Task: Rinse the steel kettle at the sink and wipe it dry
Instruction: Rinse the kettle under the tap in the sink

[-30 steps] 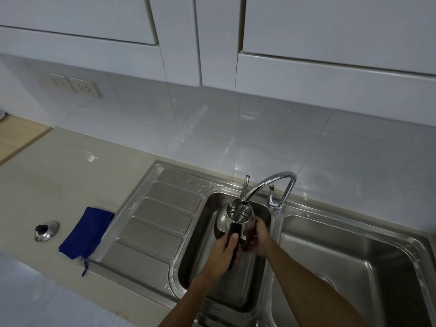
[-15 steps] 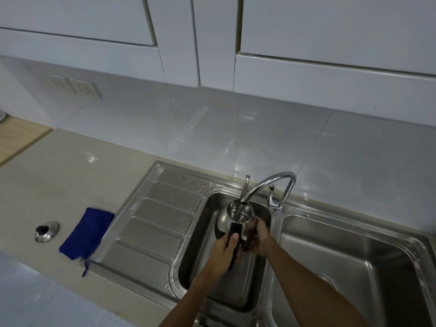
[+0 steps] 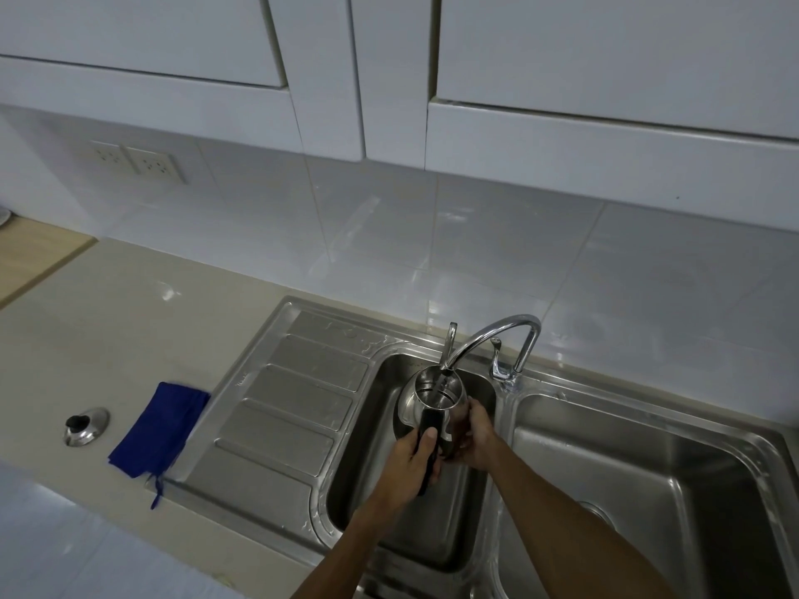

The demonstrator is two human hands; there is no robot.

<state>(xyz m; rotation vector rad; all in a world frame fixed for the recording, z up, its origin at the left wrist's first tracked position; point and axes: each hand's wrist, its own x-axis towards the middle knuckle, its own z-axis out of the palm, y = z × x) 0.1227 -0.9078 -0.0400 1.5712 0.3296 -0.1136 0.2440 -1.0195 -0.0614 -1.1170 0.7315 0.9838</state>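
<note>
Steel kettle (image 3: 436,393): held open-topped under the tap (image 3: 497,339) in the left sink basin (image 3: 359,460), unmoved over the last second, so you are still filling, not swirling. Your left hand (image 3: 410,462) wraps its black handle; your right hand (image 3: 473,438) cups the body. Blue cloth (image 3: 160,430) and lid (image 3: 86,425) wait on the counter; drying not begun.

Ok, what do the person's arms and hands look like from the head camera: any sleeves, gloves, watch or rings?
Both forearms enter from the bottom edge and are bare as far as the frame shows: no sleeves in view. The left hand and the right hand wear no gloves. No watch or wristband shows on either wrist. No rings are apparent, though several fingers are hidden, so that cannot be settled.
</note>
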